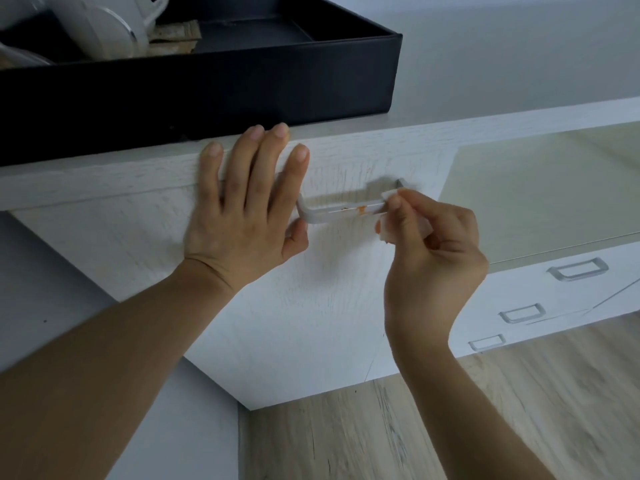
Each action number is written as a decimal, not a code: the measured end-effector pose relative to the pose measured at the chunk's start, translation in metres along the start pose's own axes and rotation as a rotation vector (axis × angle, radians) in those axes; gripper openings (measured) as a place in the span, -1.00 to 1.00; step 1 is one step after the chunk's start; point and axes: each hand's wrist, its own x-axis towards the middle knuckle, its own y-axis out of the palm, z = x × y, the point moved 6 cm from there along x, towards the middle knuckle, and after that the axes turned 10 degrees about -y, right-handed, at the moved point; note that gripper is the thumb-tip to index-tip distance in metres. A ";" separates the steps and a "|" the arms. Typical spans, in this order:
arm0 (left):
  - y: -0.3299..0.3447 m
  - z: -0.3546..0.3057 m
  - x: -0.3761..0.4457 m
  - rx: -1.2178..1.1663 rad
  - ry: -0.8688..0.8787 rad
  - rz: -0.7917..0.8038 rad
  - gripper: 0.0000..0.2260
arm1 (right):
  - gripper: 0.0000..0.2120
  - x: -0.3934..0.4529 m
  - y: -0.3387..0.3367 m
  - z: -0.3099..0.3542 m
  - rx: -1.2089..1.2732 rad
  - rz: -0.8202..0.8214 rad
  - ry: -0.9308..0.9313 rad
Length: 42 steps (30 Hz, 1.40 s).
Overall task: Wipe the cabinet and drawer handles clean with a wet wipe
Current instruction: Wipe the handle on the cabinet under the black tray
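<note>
Left hand (242,199): fingers spread flat against the cabinet front (277,299), fingertips up at its top edge just under the black tray (214,91), thumb by the near end of the handle (341,213). It steadies the panel and holds nothing.

Handle, just right of that hand: orange smears remain on the middle of the bar, so this one looks partly wiped at best. Left post appears clean; motion blur makes that uncertain.

Right hand (429,244): thumb and fingertips pinch the folded wet wipe (388,233) against the handle's far end; a faint orange stain shows on the wipe's edge.

Further right of that hand: three drawer handles (577,269) on the low unit, well apart. Whether they are clean cannot be told from here; most of the job likely remains.

Room: bar is open between the two hands for a leftward stroke. Tray overhang sits close above the left fingertips; below both wrists the panel is bare.
</note>
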 end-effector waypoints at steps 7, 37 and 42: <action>-0.002 0.000 0.001 0.009 0.009 -0.005 -0.40 | -0.94 -0.007 0.016 0.014 -0.060 0.111 -0.111; 0.004 0.008 -0.022 0.091 0.151 0.011 -0.36 | -0.82 -0.028 0.023 0.001 0.077 -0.150 -0.168; 0.005 0.005 -0.024 0.095 0.157 -0.008 -0.35 | -0.90 -0.032 0.027 0.003 0.034 -0.093 -0.241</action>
